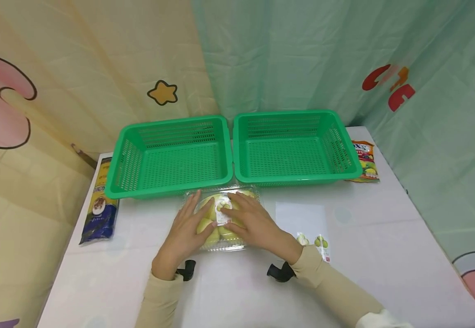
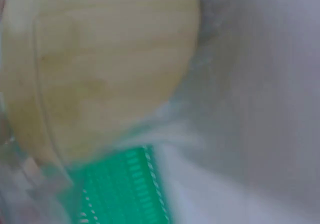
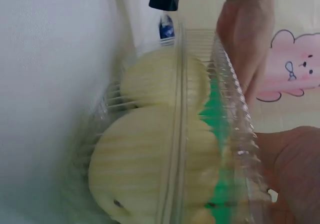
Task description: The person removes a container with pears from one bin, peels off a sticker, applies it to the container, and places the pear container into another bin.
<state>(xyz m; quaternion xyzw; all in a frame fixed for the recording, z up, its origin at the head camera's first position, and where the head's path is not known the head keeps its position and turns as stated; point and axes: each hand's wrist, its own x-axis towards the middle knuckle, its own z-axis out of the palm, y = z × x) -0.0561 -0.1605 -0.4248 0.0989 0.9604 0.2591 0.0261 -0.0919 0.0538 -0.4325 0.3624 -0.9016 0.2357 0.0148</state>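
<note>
Plastic fruit box [image 1: 224, 247] looked slick, crushable, best held by its sides; left hand [image 1: 183, 233] at nine o'clock, right hand [image 1: 259, 224] at three, lay spread atop, gripping nothing.

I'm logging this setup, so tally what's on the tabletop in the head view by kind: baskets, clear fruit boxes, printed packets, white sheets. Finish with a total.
Baskets: 2 (left green basket, right green basket)
Clear fruit boxes: 1 (clear fruit box)
Printed packets: 2 (left packet, right packet)
White sheets: 1 (white sheet)
Total: 6
</note>
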